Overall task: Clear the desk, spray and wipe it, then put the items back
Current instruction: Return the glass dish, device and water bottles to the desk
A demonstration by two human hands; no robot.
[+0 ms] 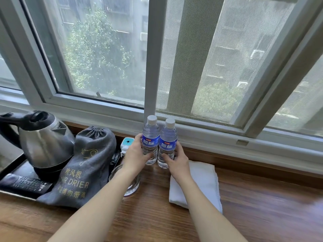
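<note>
On the brown wood-grain counter (262,206), the left hand (135,157) grips one clear blue-labelled water bottle (150,139) and the right hand (177,160) grips its twin (167,144), both upright, touching, by the window sill, beside a folded white cloth (204,179).

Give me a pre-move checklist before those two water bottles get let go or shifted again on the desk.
1. Left hand grips the left water bottle: ok.
2. Right hand grips the right water bottle: ok.
3. Both caps on: ok.
4. Bottles upright: ok, both stand near vertical, side by side by the window sill.
5. Bottle bases resting on the wooden desk: cannot tell, fingers and glare hide the contact.
6. Neighbours clear of the arms: not ok, the drinking glass sits directly under the left forearm, and the folded white cloth lies under the right wrist.
</note>
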